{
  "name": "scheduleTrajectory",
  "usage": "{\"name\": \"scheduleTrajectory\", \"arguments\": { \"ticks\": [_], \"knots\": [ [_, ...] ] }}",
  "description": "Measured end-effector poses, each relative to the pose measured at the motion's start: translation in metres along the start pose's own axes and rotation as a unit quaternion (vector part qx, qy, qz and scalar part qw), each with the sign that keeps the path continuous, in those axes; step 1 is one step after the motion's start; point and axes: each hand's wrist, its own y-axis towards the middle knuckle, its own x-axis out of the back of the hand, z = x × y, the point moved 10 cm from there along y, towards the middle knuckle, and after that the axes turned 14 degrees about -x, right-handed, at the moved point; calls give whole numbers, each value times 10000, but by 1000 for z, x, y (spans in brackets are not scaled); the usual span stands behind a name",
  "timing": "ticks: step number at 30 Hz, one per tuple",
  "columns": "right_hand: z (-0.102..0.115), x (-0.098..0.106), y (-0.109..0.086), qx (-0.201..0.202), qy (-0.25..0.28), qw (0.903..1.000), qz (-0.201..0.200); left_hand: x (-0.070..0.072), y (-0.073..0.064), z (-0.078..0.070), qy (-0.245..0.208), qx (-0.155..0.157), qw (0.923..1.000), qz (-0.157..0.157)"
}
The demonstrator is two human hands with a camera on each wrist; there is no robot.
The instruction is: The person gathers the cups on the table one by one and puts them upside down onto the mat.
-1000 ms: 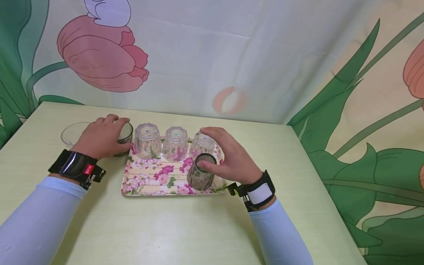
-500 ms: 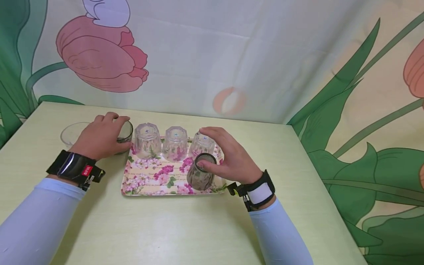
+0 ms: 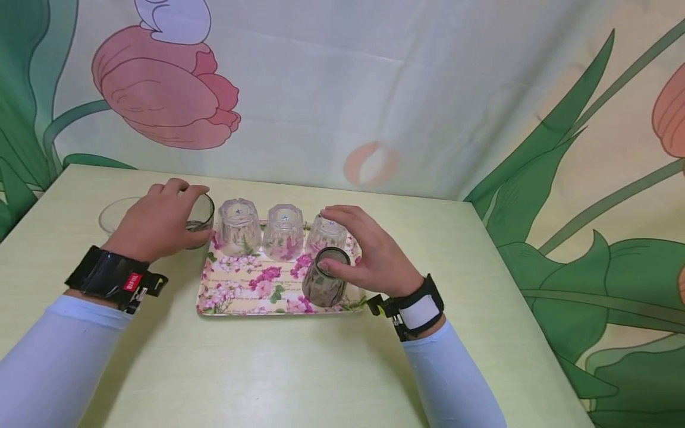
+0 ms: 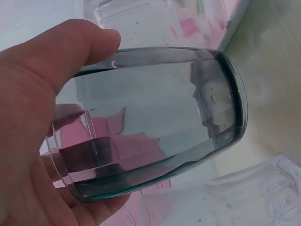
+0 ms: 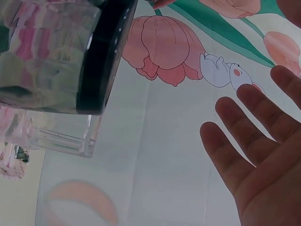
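My left hand (image 3: 157, 223) grips a smoky drinking glass (image 4: 150, 122) near its rim, with the thumb on one side and fingers on the other. In the head view this glass stands just left of a floral tray (image 3: 241, 300), its mouth up. A second smoky glass (image 3: 324, 288) rests upside down at the tray's front right. Over it, my right hand (image 3: 374, 258) hovers with straight, spread fingers, and the thumb overlaps its top in the head view. The right wrist view shows those fingers apart from the dark-edged glass (image 5: 51, 52).
Along the tray's back stand upside-down clear glasses: one at left (image 3: 238, 229), one in the middle (image 3: 283, 235) and one at right (image 3: 326, 235). A clear round vessel (image 3: 107, 214) is partly hidden behind my left hand. A printed curtain (image 3: 321, 89) hangs behind the table (image 3: 257, 380).
My left wrist has dropped slightly to the left while the fingers stay at the glass. The right hand and the glasses on the tray look unmoved.
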Motion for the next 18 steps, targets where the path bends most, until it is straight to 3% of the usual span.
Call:
{"name": "scheduleTrajectory", "arguments": {
  "ticks": [7,18],
  "knots": [
    [-2,1,-1,-79,-7,10000,9,6,-2,-7,74,-52,9999,-57],
    [-1,1,-1,-31,-4,10000,2,24,-13,-9,-15,157,9997,-199]
  ]
}}
